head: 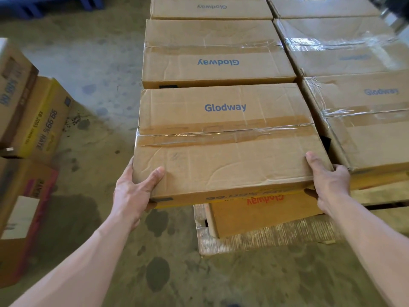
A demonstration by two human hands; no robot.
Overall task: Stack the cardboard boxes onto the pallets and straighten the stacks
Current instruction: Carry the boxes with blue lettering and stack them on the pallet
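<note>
Cardboard Glodway box (pixel 223 149) is gripped at its near corners by both hands, left hand (pixel 132 191) and right hand (pixel 329 185), thumbs on top, above the pallet (pixel 254 242).

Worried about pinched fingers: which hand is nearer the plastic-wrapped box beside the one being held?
Right. The right hand grips the corner of the held box next to the plastic-wrapped box; the left hand grips the opposite corner, across the held box.
</note>
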